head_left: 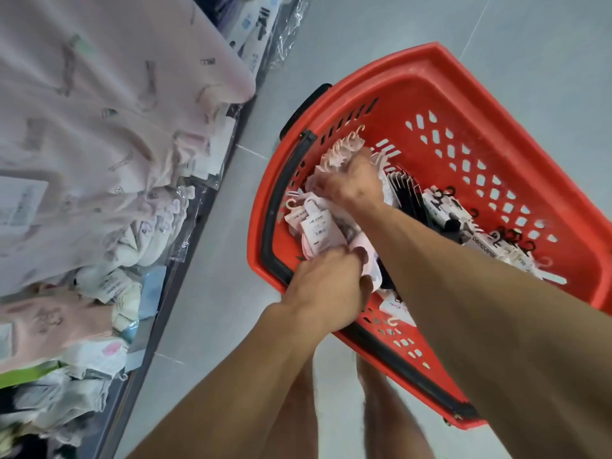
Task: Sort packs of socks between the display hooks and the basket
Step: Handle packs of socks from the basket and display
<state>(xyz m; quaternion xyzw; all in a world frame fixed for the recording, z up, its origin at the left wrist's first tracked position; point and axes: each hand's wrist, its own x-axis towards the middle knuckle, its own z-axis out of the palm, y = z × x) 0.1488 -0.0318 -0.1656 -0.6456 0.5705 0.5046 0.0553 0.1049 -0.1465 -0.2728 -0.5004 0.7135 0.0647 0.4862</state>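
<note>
Head view: looking down into a red basket (430, 71) standing on a grey tiled floor (331, 44), just beside a low display (99, 127) on the left.
Basket: slotted walls, black handle (270, 220) folded down along the rim nearest the display; a second black bar along the near rim.
Pink sock packs (318, 226): heaped in the left end of the basket, white printed labels facing up, some pink hooks (347, 145) bunched together at the far side of the heap.
Black sock packs (410, 203): standing in a row in the middle of the basket, right of the pink heap; more packs with black hooks lying toward the right end.
Left hand (328, 286): at the near rim, fingers curled round the near edge of the pink sock packs, gripping pink fabric.
Right hand (354, 183): deeper in the basket, back of the hand up, fingers curled down into the pink sock packs just below the bunched hooks, holding them.
Display: crowded with pale pink, cream and white sock packs, some in clear wrap; blurred, so labels unreadable.
Legs (381, 409): bare, on the floor just below the near edge of the basket.
</note>
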